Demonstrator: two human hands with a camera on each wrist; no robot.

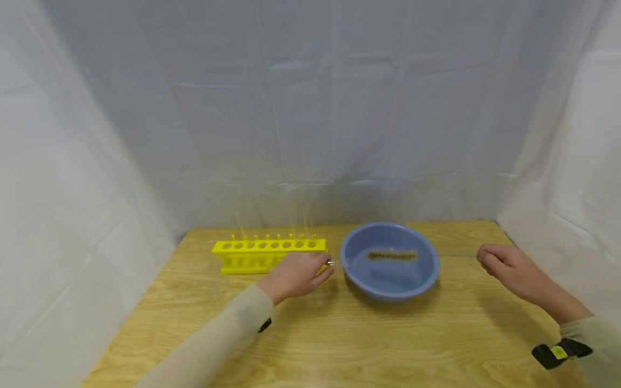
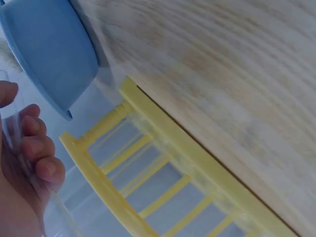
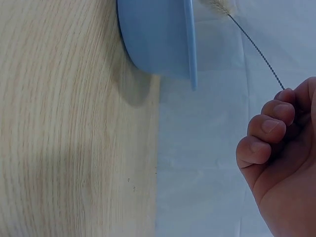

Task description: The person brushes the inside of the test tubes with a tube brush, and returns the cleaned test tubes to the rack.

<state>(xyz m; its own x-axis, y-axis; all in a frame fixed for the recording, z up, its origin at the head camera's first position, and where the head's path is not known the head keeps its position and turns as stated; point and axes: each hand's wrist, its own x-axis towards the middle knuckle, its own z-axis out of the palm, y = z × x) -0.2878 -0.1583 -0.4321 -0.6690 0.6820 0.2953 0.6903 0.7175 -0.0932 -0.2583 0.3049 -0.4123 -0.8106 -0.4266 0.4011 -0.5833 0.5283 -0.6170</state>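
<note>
My left hand (image 1: 298, 275) grips a clear glass test tube (image 2: 14, 123), fingers and thumb curled round it, its open end toward the basin. Over at the right, my right hand (image 1: 514, 269) pinches the twisted wire handle (image 3: 256, 49) of a test tube brush. The brown bristle head (image 1: 392, 255) lies level across the blue basin (image 1: 383, 285) in the head view. In the left wrist view, pale bristles show just beyond the tube's mouth.
A yellow test tube rack (image 1: 269, 246) stands left of the basin, behind my left hand, with several clear tubes upright at its back. The wooden table (image 1: 368, 345) ends at a white sheet (image 1: 310, 118) behind, with more sheeting on both sides.
</note>
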